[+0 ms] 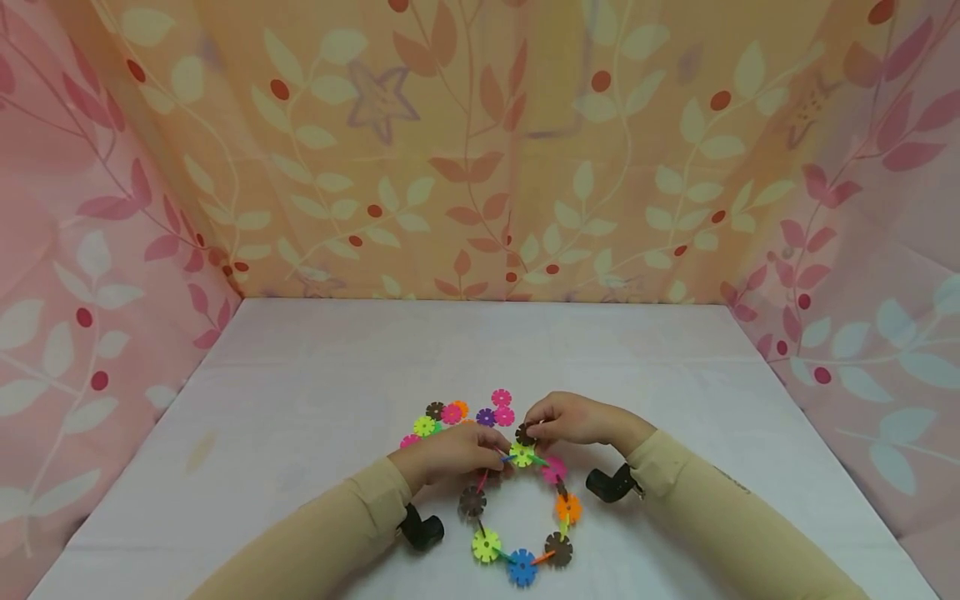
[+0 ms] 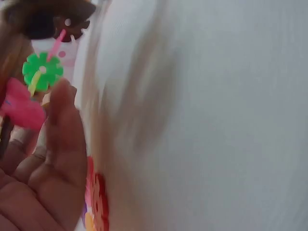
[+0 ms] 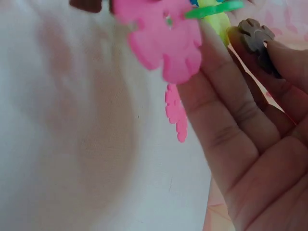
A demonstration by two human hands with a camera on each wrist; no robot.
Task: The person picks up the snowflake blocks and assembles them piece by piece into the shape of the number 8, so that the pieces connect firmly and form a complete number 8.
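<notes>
A ring of linked plastic snowflake discs (image 1: pixel 522 567), in blue, brown, yellow, orange and pink, hangs between the hands in the head view. My left hand (image 1: pixel 453 454) grips its upper left part, by the yellow disc (image 1: pixel 522 455); the fingertips are partly hidden there. In the left wrist view, a green disc (image 2: pixel 42 72) of the ring stands beyond the thumb. My right hand (image 1: pixel 581 419) pinches a brown disc (image 3: pixel 257 41) between thumb and forefinger, just above the yellow disc. Whether those two touch I cannot tell. A pink disc (image 3: pixel 166 41) lies against the right hand's other fingers.
Loose discs in several colours lie on the white tabletop (image 1: pixel 315 358) behind the left hand, among them a purple disc (image 1: pixel 486 417) and a pink disc (image 1: pixel 501 397). Flower-patterned curtains (image 1: pixel 480 167) enclose the table at the back and both sides.
</notes>
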